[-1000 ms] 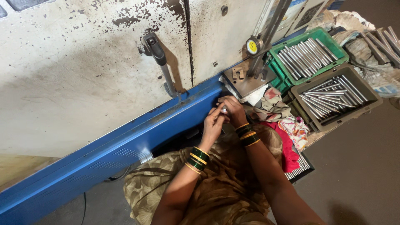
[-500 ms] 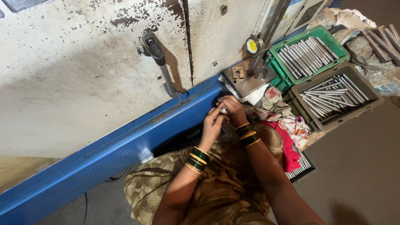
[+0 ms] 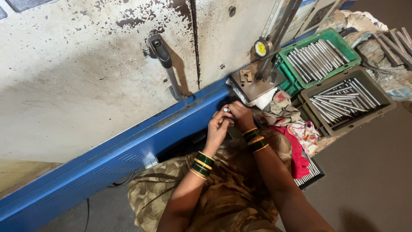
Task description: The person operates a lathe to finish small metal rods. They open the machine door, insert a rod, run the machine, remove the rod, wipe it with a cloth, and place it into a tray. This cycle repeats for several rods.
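My left hand (image 3: 218, 127) and my right hand (image 3: 241, 116) are pressed together above my lap, both closed around a short metal rod (image 3: 226, 110) whose shiny end sticks up between the fingers. Green and gold bangles ring both wrists. The hands hover just in front of the blue machine frame (image 3: 128, 146), below a metal gauge stand with a yellow dial indicator (image 3: 262, 47) on a steel plate (image 3: 257, 83).
A green crate (image 3: 318, 55) and a grey crate (image 3: 345, 99) hold several metal rods at the right. Crumpled cloths (image 3: 296, 124) lie beside my lap. A worn white machine panel with a grey handle (image 3: 165, 64) fills the upper left.
The hands stay together on the rod with only slight finger movement; nothing else has shifted.
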